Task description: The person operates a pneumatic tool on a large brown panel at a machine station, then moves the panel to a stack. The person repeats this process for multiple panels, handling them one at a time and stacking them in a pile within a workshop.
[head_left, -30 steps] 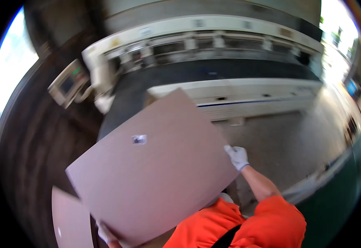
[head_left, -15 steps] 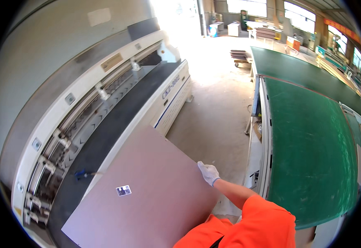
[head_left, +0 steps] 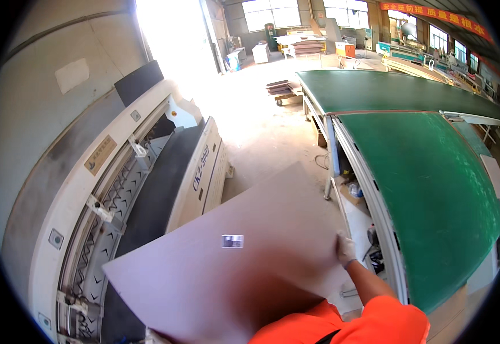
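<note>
A large flat panel [head_left: 181, 275], mauve-grey with a small printed label [head_left: 232, 241] on its face, is held tilted in front of my body. In a white glove, my right hand [head_left: 346, 249] grips the panel's right edge beside the green table. At the bottom of the picture a bit of pale glove shows at the panel's lower left edge; this is my left hand [head_left: 157, 336], closed on that edge with most of it cut off. The panel's left corner overlaps the dark belt [head_left: 158, 189] of a long white machine [head_left: 195, 183].
To the right stands a green-topped conveyor table [head_left: 427, 200] with a metal side rail [head_left: 370, 200]; a second green table [head_left: 387, 92] lies beyond it. A low cart with stacked boards [head_left: 281, 89] is on the floor ahead. A bright doorway [head_left: 178, 34] opens at the far left.
My view has swung to the right and up. The panel has turned and shifted right, away from the machine and nearer the green table, with my right hand still on its edge.
</note>
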Demonstrator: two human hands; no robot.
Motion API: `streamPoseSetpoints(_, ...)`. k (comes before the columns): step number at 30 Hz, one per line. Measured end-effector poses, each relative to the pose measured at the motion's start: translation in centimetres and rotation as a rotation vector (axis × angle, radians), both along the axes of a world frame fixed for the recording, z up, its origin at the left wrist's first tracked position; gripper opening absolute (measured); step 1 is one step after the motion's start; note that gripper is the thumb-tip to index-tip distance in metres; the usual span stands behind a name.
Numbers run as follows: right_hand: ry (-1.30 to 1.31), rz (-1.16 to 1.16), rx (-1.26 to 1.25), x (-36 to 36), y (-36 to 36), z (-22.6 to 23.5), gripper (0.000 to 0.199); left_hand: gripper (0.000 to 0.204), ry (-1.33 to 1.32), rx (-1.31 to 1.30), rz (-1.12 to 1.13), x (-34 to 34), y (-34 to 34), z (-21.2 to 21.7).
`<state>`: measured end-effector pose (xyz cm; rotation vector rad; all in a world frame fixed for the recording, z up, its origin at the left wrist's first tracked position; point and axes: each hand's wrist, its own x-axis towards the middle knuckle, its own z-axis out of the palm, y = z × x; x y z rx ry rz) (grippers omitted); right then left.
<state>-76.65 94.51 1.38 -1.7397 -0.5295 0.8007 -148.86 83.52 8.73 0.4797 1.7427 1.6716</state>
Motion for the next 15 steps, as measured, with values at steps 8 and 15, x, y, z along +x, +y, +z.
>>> streamPoseSetpoints(8,0.201,-0.421,0.124,5.2,15.2,-5.8,0.073,0.084,0.221,-0.025,0.018,1.5,34.0,-3.3)
streamPoseSetpoints(15,0.133,-0.425,0.177,13.9,34.6,-4.8,0.079,0.079,0.189,0.013,-0.060,8.8,55.7,-1.2)
